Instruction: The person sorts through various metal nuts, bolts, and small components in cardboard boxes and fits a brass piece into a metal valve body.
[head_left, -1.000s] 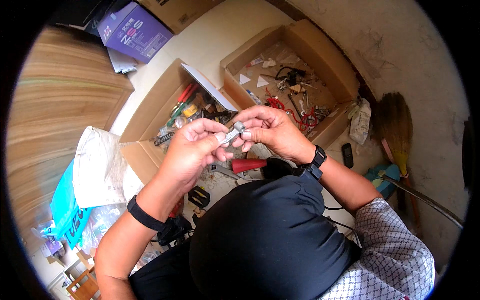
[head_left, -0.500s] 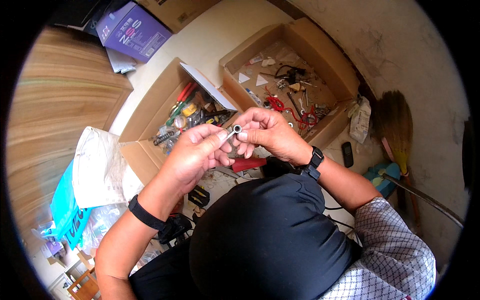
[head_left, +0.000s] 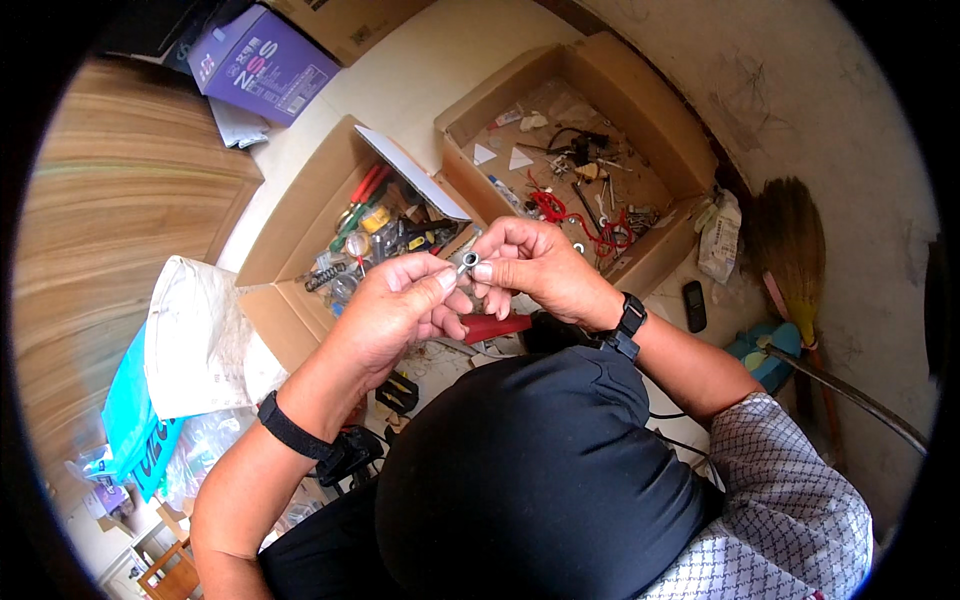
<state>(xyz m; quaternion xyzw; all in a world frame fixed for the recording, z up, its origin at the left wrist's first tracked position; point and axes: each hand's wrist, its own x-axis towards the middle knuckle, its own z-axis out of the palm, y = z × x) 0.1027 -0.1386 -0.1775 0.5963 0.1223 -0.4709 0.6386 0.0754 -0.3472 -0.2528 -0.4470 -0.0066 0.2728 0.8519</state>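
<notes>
In front of me, above the boxes, I hold a small metal rod with a ring-shaped end (head_left: 470, 259). My left hand (head_left: 402, 300) pinches its shaft between thumb and fingers, hiding most of it. The thumb and fingers of my right hand (head_left: 532, 268) close on the ring from the other side. Just beyond my hands is a cardboard box (head_left: 290, 220) filled with mixed hardware, among it red-handled pliers (head_left: 368, 185) and a yellow tape roll (head_left: 376, 219). A red object (head_left: 497, 328) lies under my fingers, partly hidden.
A second cardboard box (head_left: 690, 150) holds loose hardware, including a red cord (head_left: 553, 207). A black phone (head_left: 694, 307) and a broom (head_left: 790, 240) are at right. A white sack (head_left: 200, 345) stands left; a purple box (head_left: 262, 65) is at the far left.
The ringed metal piece has tilted slightly, and less of its shaft shows beside my left thumb. My hands have otherwise hardly moved.
</notes>
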